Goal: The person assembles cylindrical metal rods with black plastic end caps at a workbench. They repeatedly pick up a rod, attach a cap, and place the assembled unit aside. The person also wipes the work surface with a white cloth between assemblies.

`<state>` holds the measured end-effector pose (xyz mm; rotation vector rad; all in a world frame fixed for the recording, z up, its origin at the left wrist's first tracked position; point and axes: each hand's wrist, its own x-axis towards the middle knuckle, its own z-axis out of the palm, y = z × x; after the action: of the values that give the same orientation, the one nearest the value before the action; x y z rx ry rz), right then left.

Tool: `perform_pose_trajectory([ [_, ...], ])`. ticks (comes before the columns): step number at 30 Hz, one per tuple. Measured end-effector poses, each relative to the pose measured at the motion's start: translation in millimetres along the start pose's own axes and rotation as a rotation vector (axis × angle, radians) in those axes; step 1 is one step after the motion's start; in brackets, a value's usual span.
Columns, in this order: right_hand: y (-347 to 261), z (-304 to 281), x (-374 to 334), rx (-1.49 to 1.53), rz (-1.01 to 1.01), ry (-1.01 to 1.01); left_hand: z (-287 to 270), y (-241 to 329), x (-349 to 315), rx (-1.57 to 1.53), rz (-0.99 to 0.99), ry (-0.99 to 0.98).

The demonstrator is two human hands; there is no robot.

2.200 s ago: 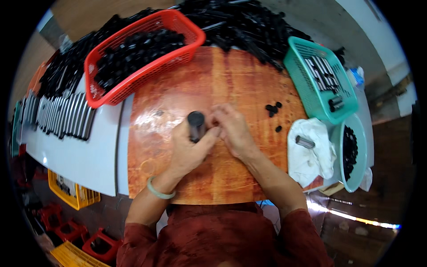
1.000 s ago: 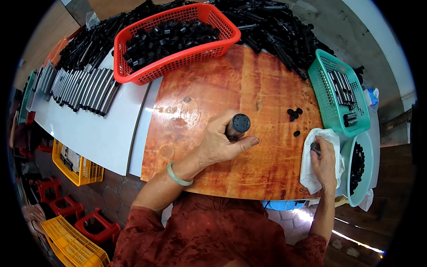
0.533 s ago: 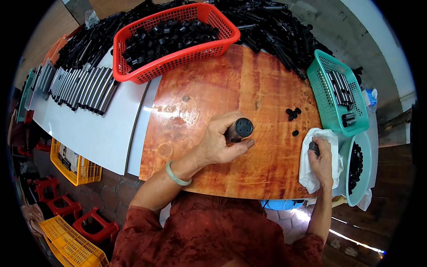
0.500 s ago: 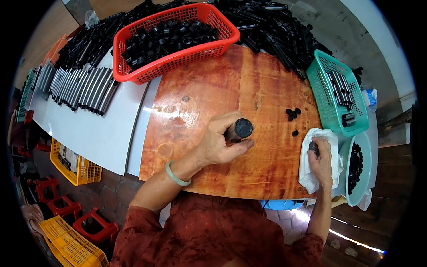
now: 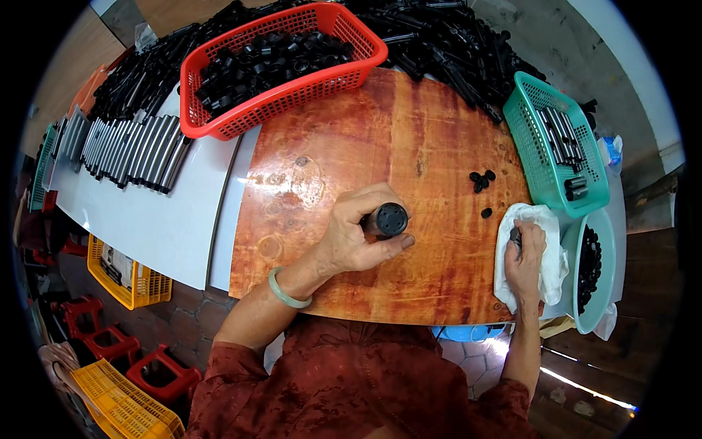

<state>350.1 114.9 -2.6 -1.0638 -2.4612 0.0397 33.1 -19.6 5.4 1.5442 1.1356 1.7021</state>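
Upright in my left hand (image 5: 349,233) is a black tube (image 5: 391,219), its round end facing up with small holes in it; the fingers are wrapped round it above the wooden board. My right hand (image 5: 525,262) rests on a folded white cloth (image 5: 504,285) at the board's right edge. Its fingers are closed on a small dark round piece (image 5: 515,235), partly hidden by them. Several small black discs (image 5: 481,181) lie on the board beyond the cloth, and a single black disc (image 5: 486,213) is close to it.
A red basket (image 5: 292,95) of black rings stands at the far left, before heaped black parts (image 5: 439,51). Silvery tubes (image 5: 139,150) lie in a row on the white table (image 5: 153,227). At right are a green basket (image 5: 592,197) with tubes and a pale green basin (image 5: 603,285) of black pieces.
The view has shifted slightly. My left hand still holds the tube over the board. My right hand's fingers have shifted over the dark piece on the cloth, and less of it shows.
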Motion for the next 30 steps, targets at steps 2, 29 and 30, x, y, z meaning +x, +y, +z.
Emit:
perform_pose_trajectory([
  [2,1.9,0.7,-0.8,0.0,-0.001,0.003,0.6,-0.8,0.2,-0.002,0.004,0.001],
  [29,-1.0,-0.7,0.1,0.022,0.038,-0.014,-1.2,-0.9,0.7,-0.021,0.017,-0.001],
  [30,-0.8,-0.5,0.1,0.02,0.033,-0.011,-1.1,-0.9,0.5,-0.025,0.011,0.001],
])
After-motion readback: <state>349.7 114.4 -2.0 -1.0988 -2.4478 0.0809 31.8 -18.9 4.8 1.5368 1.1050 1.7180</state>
